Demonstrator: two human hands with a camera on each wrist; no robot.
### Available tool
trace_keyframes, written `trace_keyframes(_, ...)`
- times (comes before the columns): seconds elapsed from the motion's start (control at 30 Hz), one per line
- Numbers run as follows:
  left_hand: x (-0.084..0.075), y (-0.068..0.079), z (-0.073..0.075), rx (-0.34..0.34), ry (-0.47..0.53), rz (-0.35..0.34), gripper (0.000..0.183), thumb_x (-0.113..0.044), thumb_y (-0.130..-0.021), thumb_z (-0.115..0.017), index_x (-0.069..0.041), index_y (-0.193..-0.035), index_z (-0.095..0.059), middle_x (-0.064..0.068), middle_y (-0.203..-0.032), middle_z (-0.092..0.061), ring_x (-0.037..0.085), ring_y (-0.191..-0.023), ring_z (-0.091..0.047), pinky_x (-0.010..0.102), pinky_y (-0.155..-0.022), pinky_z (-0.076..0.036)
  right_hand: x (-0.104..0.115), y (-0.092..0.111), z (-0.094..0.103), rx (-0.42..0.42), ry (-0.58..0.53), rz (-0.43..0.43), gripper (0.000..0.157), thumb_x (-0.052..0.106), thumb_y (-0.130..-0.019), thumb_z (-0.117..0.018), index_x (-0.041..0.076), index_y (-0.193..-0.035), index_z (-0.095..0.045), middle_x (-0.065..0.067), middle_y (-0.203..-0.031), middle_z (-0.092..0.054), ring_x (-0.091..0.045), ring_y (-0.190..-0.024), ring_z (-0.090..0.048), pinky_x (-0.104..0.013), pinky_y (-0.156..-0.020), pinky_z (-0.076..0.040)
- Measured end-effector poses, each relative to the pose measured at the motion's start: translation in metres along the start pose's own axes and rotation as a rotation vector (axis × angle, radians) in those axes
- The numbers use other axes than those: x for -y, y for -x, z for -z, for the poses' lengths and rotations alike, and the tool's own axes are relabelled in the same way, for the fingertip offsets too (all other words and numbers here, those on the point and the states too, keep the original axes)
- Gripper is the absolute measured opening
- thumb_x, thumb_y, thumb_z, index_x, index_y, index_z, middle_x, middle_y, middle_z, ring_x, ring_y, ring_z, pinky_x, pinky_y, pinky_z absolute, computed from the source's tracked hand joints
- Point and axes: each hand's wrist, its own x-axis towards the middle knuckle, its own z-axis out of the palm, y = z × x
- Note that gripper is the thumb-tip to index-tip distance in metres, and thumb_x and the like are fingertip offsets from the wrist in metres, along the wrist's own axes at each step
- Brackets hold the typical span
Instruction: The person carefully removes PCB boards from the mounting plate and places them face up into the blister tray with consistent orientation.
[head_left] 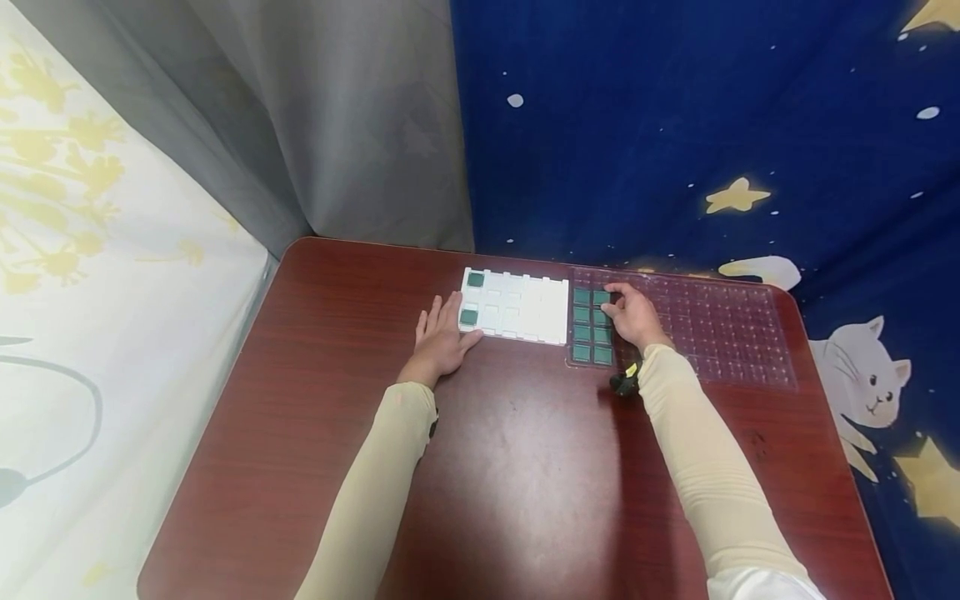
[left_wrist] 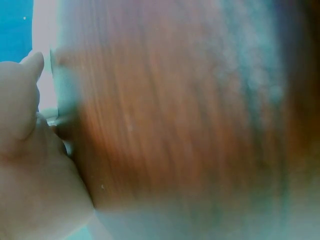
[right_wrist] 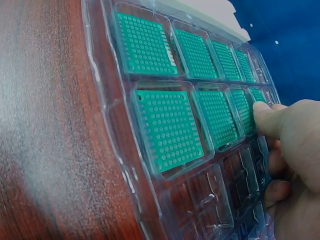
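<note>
My left hand (head_left: 441, 340) rests with spread, straight fingers on the left end of a white slotted tray (head_left: 538, 310). Two green boards sit in that tray's left column, a far one (head_left: 476, 280) and a near one (head_left: 468, 317) beside my fingers. Over the clear plastic tray (head_left: 720, 329), my right hand (head_left: 636, 318) has thumb and index finger at the edges of the farthest perforated circuit board (head_left: 600, 297) in the right-hand filled column. Several more perforated circuit boards (right_wrist: 170, 131) lie in the pockets around it. In the right wrist view the thumb partly hides the pinched board.
The brown table (head_left: 517, 450) extends in front of both trays. A dark wrist strap with a yellow mark (head_left: 626, 379) hangs below my right wrist. Behind the table hang a grey curtain (head_left: 375, 125) and a blue starry curtain (head_left: 637, 125).
</note>
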Motion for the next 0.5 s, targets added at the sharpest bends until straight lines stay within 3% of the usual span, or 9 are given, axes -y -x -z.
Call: trace_keyframes(0.5, 0.0019, -0.0001, -0.0017, 0.003, 0.015, 0.003, 0.085, -0.051, -0.104, -0.048, -0.022, -0.166, 0.004, -0.003, -0.175, 0.002, 0.022, -0.162, 0.013, 0.051, -0.130, 0.010, -0.0042, -0.0012, 0.0002, -0.013, 0.024, 0.044, 0.046, 0.025, -0.105, -0.057, 0.012, -0.148, -0.048, -0.019, -0.111, -0.060, -0.034, -0.093, -0.056, -0.047, -0.085, -0.046)
